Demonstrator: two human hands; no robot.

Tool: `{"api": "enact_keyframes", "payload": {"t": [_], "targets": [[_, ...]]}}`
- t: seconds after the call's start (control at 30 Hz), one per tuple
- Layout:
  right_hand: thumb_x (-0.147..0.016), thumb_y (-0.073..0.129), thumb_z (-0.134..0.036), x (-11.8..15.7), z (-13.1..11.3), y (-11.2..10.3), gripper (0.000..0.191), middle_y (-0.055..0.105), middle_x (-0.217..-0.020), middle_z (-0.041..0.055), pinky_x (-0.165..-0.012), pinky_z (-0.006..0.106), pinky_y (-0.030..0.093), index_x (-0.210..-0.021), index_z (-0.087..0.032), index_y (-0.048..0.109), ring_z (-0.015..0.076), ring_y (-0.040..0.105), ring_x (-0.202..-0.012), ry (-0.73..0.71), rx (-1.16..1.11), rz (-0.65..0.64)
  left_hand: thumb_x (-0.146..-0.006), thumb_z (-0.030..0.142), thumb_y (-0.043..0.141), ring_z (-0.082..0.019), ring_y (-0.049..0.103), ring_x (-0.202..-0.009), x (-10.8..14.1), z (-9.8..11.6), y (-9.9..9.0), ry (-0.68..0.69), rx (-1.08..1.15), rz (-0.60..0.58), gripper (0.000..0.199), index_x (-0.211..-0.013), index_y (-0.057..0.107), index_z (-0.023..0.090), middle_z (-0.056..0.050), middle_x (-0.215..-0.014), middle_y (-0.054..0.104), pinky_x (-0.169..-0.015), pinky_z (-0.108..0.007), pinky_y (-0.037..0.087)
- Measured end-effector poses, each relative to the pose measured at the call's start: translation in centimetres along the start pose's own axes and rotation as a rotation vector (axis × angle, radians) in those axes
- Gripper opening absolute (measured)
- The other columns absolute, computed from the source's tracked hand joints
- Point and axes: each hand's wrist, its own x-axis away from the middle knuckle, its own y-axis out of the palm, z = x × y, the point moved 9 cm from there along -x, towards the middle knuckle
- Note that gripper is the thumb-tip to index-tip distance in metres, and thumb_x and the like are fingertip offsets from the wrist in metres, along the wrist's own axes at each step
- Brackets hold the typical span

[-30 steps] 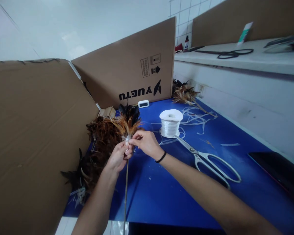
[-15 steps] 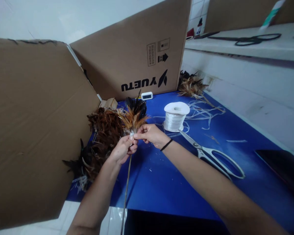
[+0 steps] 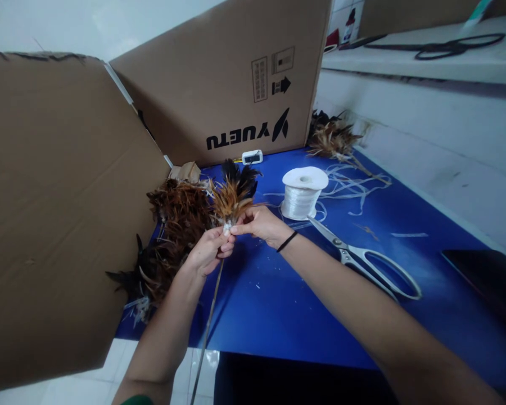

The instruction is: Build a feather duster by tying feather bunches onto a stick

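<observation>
A feather duster [image 3: 233, 198] with black and orange-brown feathers is held up in front of me over the blue table. My left hand [image 3: 213, 247] is closed around it where the feathers meet its thin stick [image 3: 211, 320], which slants down past the table edge. At the white bound base of the feathers, my right hand [image 3: 259, 225] pinches with thumb and fingers; the feathers partly hide what lies between them. Beside my left hand lies a pile of brown feathers [image 3: 181, 208], with black ones nearer me.
A spool of white ribbon [image 3: 301, 194] stands on the blue table [image 3: 274, 315], loose strands behind it. Large scissors [image 3: 362, 261] lie under my right forearm. Cardboard walls [image 3: 219, 84] enclose the back and left. Another feather bundle [image 3: 331, 135], a small white device [image 3: 252, 157] and a dark flat object [image 3: 480, 281] are around.
The feather duster has turned slightly, its feathers tipping right and the stick's lower end swinging left. Both hands keep their grip. The camera view has shifted a little.
</observation>
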Motion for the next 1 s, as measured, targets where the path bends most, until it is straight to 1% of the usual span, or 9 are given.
{"api": "enact_keyframes", "payload": {"t": [0.23, 0.43, 0.57, 0.63, 0.7, 0.77, 0.83, 0.87, 1.0], "targets": [[-0.052, 0.078, -0.024, 0.3, 0.0, 0.1, 0.027, 0.054, -0.057, -0.0041, -0.042, 0.018, 0.031, -0.062, -0.014, 0.055, 0.0041, 0.042, -0.048, 0.033, 0.010, -0.026, -0.071, 0.028, 0.071, 0.000, 0.026, -0.044, 0.1, -0.5, 0.8, -0.007, 0.025, -0.044, 0.026, -0.077, 0.054, 0.010, 0.003, -0.062, 0.041, -0.038, -0.014, 0.014], [-0.050, 0.080, -0.022, -0.1, 1.5, 0.9, 0.031, 0.050, -0.052, -0.0065, -0.036, 0.017, 0.024, -0.063, -0.014, 0.053, 0.0026, 0.038, -0.041, 0.098, -0.143, -0.080, -0.072, 0.028, 0.070, 0.001, 0.026, -0.043, 0.0, -0.9, 0.6, -0.029, 0.039, -0.024, 0.025, -0.076, 0.052, 0.010, 0.004, -0.062, 0.040, -0.038, -0.013, 0.014], [-0.048, 0.082, -0.026, -0.3, 2.2, 1.4, 0.037, 0.048, -0.051, -0.0068, -0.036, 0.017, 0.024, -0.063, -0.015, 0.051, 0.0030, 0.038, -0.041, 0.118, -0.215, -0.095, -0.072, 0.032, 0.069, 0.001, 0.025, -0.043, -0.1, -1.0, 0.6, -0.028, 0.040, -0.026, 0.028, -0.077, 0.052, 0.010, 0.004, -0.062, 0.039, -0.038, -0.013, 0.013], [-0.051, 0.080, -0.030, -0.2, 2.1, 1.0, 0.035, 0.049, -0.051, -0.0059, -0.037, 0.018, 0.027, -0.065, -0.015, 0.052, 0.0038, 0.040, -0.041, 0.119, -0.148, -0.094, -0.072, 0.033, 0.069, 0.000, 0.025, -0.043, -0.1, -1.1, 0.7, -0.028, 0.043, -0.019, 0.029, -0.078, 0.052, 0.010, 0.004, -0.062, 0.039, -0.038, -0.013, 0.013], [-0.059, 0.076, -0.034, 0.3, 1.2, 0.4, 0.028, 0.051, -0.050, -0.0041, -0.038, 0.020, 0.029, -0.063, -0.015, 0.055, 0.0051, 0.042, -0.041, 0.081, 0.068, -0.117, -0.071, 0.033, 0.069, 0.000, 0.025, -0.042, -0.2, -1.4, 0.8, -0.036, 0.054, -0.006, 0.030, -0.078, 0.051, 0.010, 0.005, -0.062, 0.039, -0.037, -0.013, 0.012], [-0.067, 0.069, -0.035, 1.4, -0.8, -0.3, 0.025, 0.053, -0.048, -0.0019, -0.041, 0.021, 0.031, -0.057, -0.015, 0.058, 0.0066, 0.045, -0.042, -0.025, 0.390, -0.128, -0.072, 0.031, 0.067, 0.000, 0.024, -0.041, -0.4, -2.0, 0.9, -0.059, 0.068, 0.013, 0.027, -0.075, 0.048, 0.012, 0.005, -0.060, 0.038, -0.037, -0.013, 0.011], [-0.070, 0.066, -0.034, 2.9, -3.7, -1.4, 0.026, 0.054, -0.048, -0.0011, -0.045, 0.022, 0.031, -0.053, -0.016, 0.059, 0.0079, 0.046, -0.045, -0.182, 0.658, -0.007, -0.075, 0.027, 0.063, 0.000, 0.025, -0.040, -0.7, -2.9, 1.0, -0.092, 0.072, 0.036, 0.024, -0.070, 0.044, 0.014, 0.005, -0.059, 0.038, -0.036, -0.013, 0.012], [-0.072, 0.064, -0.033, 3.7, -5.1, -1.4, 0.023, 0.056, -0.051, -0.0008, -0.046, 0.022, 0.032, -0.056, -0.017, 0.061, 0.0086, 0.048, -0.047, -0.261, 0.714, 0.029, -0.076, 0.025, 0.061, -0.001, 0.026, -0.040, -0.8, -3.3, 1.1, -0.109, 0.063, 0.044, 0.022, -0.069, 0.043, 0.014, 0.005, -0.058, 0.039, -0.036, -0.013, 0.013], [-0.077, 0.058, -0.025, 5.6, -6.9, 2.7, 0.012, 0.064, -0.062, -0.0016, -0.054, 0.022, 0.038, -0.072, -0.019, 0.067, 0.0102, 0.056, -0.057, -0.368, 0.665, -0.153, -0.078, 0.016, 0.056, -0.002, 0.029, -0.037, -1.3, -4.6, 0.8, -0.114, 0.011, 0.060, 0.013, -0.067, 0.049, 0.013, 0.005, -0.051, 0.038, -0.035, -0.015, 0.016]]}}
